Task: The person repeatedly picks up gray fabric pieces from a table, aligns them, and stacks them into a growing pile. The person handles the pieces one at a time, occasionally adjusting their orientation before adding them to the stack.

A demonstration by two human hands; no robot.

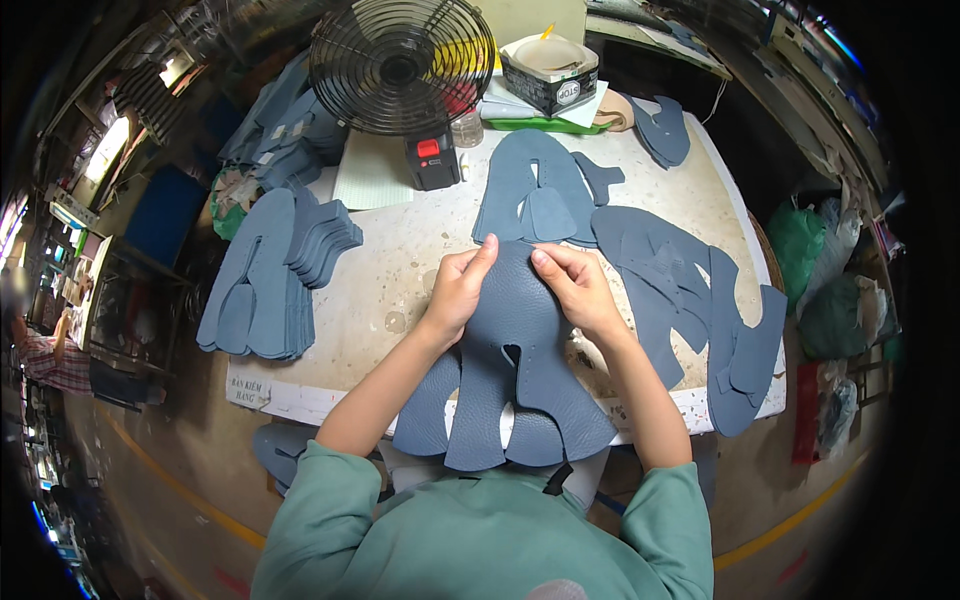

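Noted on the white table (365, 320): near the far edge, a black fan (398, 69) stands upright on a base with a red button, a pale sheet of paper (372, 178) just left of that base. A black-and-white box (548, 88) sits right of it, also near the far edge. Beyond the right edge: green bag (797, 245). Yellow line (180, 483) marks the floor beyond the near left corner.

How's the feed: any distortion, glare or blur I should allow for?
Head view: the near edge of the white table bows, and black swallows the rim; head view: a lamp at left glares white; head view: left hand, right hand and held blue-grey piece look fairly sharp, the far-left person soft.
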